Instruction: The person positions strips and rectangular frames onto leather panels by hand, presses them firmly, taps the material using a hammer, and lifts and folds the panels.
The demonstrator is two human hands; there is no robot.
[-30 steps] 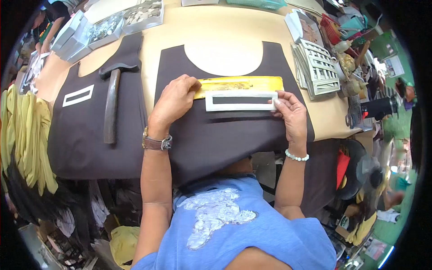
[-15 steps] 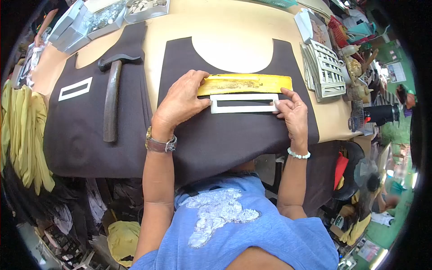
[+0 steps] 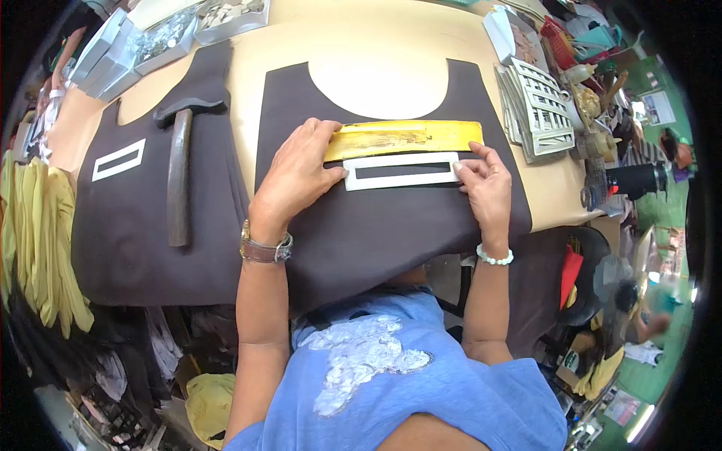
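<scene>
A yellow strip [image 3: 406, 138] with dark smudges lies across the dark fabric piece [image 3: 361, 240]. Just below it is a white rectangular frame [image 3: 401, 181], flat on the cloth or nearly so. My left hand [image 3: 295, 169] has its fingertips on the strip's left end and its thumb at the frame's left end. At the right, my right hand [image 3: 486, 180] pinches the frame's right end between thumb and fingers, one finger reaching up to the strip's lower right corner.
A hammer [image 3: 179, 173] rests on another dark fabric piece [image 3: 124, 233] bearing a white frame [image 3: 118, 159]. Open boxes [image 3: 162, 41] stand at the back left. Stacked pale frames [image 3: 540, 113] lie on the table's right side. Yellow cloths [image 3: 45, 240] hang at the left edge.
My left thumb has come down to the white frame's left end, while its fingers stay on the strip. The frame now sits slightly lower relative to the strip. The whole view has shifted a little.
</scene>
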